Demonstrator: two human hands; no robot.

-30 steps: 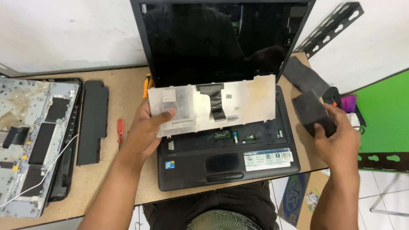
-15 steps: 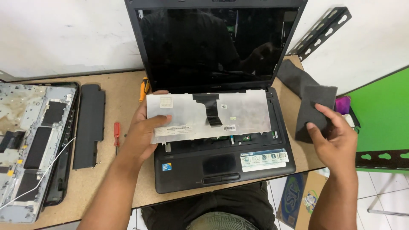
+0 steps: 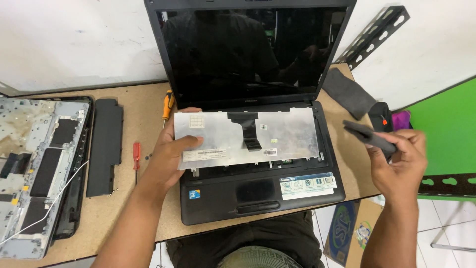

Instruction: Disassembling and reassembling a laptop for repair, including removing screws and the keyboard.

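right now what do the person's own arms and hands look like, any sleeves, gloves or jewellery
Both forearms are bare, with no sleeve in view. The left hand and the right hand wear no gloves. No watch, wristband or ring shows on either. The right hand is slightly motion-blurred, so fine details there are hard to tell.

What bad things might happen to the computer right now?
The silver metal-backed keyboard, lifted by the left hand, seems still joined to the open black laptop by a black flat ribbon cable; a hard pull might tear it. The dark grey cloth in the right hand could snag exposed parts.
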